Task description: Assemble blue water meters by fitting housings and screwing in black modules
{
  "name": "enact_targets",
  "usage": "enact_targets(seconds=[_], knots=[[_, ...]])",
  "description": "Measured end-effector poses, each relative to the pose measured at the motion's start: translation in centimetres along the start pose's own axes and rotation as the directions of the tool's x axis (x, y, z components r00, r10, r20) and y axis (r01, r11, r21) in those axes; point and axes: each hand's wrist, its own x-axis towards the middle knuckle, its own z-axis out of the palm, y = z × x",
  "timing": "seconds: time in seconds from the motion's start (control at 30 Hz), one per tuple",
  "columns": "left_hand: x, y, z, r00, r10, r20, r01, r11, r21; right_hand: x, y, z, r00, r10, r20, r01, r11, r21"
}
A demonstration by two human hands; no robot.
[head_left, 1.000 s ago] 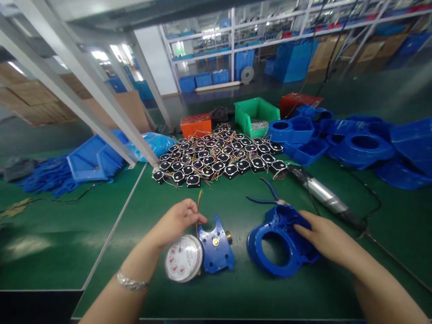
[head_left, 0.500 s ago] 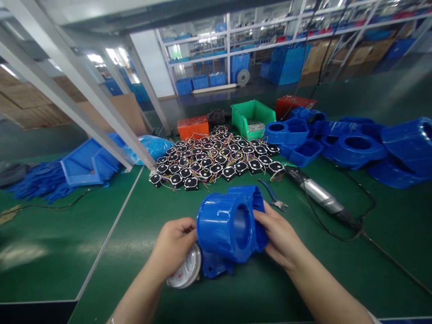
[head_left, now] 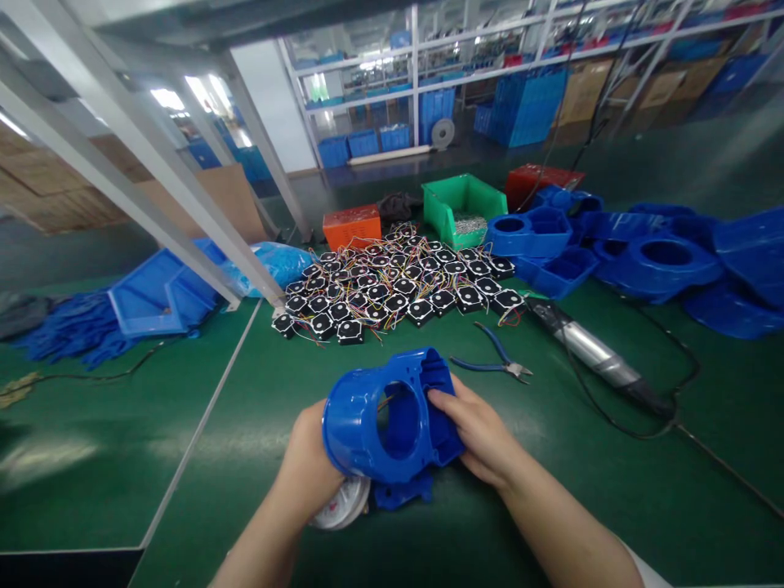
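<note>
A glossy blue plastic housing [head_left: 350, 416] with a large round opening is tilted above the green work surface. My right hand [head_left: 481, 429] grips its right, box-shaped end, the thumb over the near edge. My left hand [head_left: 309, 457] is at the left end of the housing; its fingers are hidden behind and perhaps inside it. Through the round opening a thin, light-coloured strand or tip shows, too small to name. Below my left wrist is a round white disc [head_left: 343, 505] with red marks, partly covered. Under the housing lies another blue plastic piece [head_left: 401, 492].
Diagonal cutters [head_left: 505, 365] lie beyond my right hand. Behind them are many black square parts with wires [head_left: 404, 286], a green bin [head_left: 450, 212] of small metal pieces, and an orange box [head_left: 351, 227]. A corded silver power screwdriver [head_left: 591, 351] and blue housings [head_left: 661, 257] are at right.
The housing has moved left and turned so its round opening faces me more. My left fingers, visible earlier at its edge, are now behind it. The cutters' second handle has come into view.
</note>
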Motion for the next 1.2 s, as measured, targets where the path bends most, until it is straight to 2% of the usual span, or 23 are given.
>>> enact_targets(seconds=[0.33, 0.43, 0.5, 0.57, 0.67, 0.77, 0.83, 0.9, 1.0, 1.07, 1.1, 1.2], knots=[[0.1, 0.6, -0.2, 0.997, -0.069, 0.022, 0.071, 0.992, -0.106, -0.4, -0.4, 0.3, 0.999, 0.004, 0.036, 0.000, 0.993, -0.120], [0.4, 0.3, -0.2, 0.995, -0.102, 0.022, 0.104, 0.985, -0.139, -0.7, -0.6, 0.8, 1.000, 0.002, 0.027, 0.002, 0.988, -0.156], [0.8, -0.2, -0.2, 0.988, -0.141, 0.065, 0.151, 0.968, -0.199, -0.9, -0.7, 1.3, 1.000, 0.001, 0.019, 0.002, 0.983, -0.186], [1.3, -0.9, -0.3, 0.973, -0.170, 0.157, 0.212, 0.925, -0.316, -1.1, -0.7, 1.9, 1.000, 0.002, 0.014, 0.001, 0.979, -0.202], [1.8, -1.9, -0.7, 0.938, -0.180, 0.297, 0.318, 0.790, -0.524, -1.0, -0.7, 2.7, 1.000, 0.003, 0.010, -0.001, 0.978, -0.207], [1.9, -2.5, -1.3, 0.913, -0.192, 0.359, 0.385, 0.698, -0.604, -0.7, -0.5, 3.0, 1.000, 0.007, 0.011, -0.004, 0.974, -0.227], [1.9, -2.7, -1.8, 0.919, -0.237, 0.315, 0.389, 0.675, -0.627, -0.5, -0.4, 3.1, 1.000, 0.009, 0.019, -0.004, 0.969, -0.246], [1.9, -2.7, -2.2, 0.918, -0.334, 0.215, 0.385, 0.621, -0.683, -0.4, -0.3, 3.1, 1.000, 0.010, 0.027, -0.003, 0.961, -0.277], [1.5, -2.4, -2.9, 0.880, -0.459, 0.122, 0.361, 0.480, -0.800, -0.4, -0.5, 3.1, 0.999, -0.009, 0.046, 0.024, 0.941, -0.338], [1.0, -1.9, -3.3, 0.895, -0.428, 0.130, 0.328, 0.431, -0.840, -0.5, -0.8, 3.1, 0.996, -0.030, 0.078, 0.058, 0.924, -0.378], [0.7, -1.6, -3.4, 0.911, -0.390, 0.137, 0.314, 0.436, -0.843, -0.6, -1.0, 3.1, 0.994, -0.038, 0.102, 0.075, 0.916, -0.395], [-0.2, -0.6, -3.5, 0.934, -0.317, 0.166, 0.315, 0.509, -0.801, -0.6, -1.4, 3.0, 0.980, -0.042, 0.194, 0.135, 0.858, -0.496]])
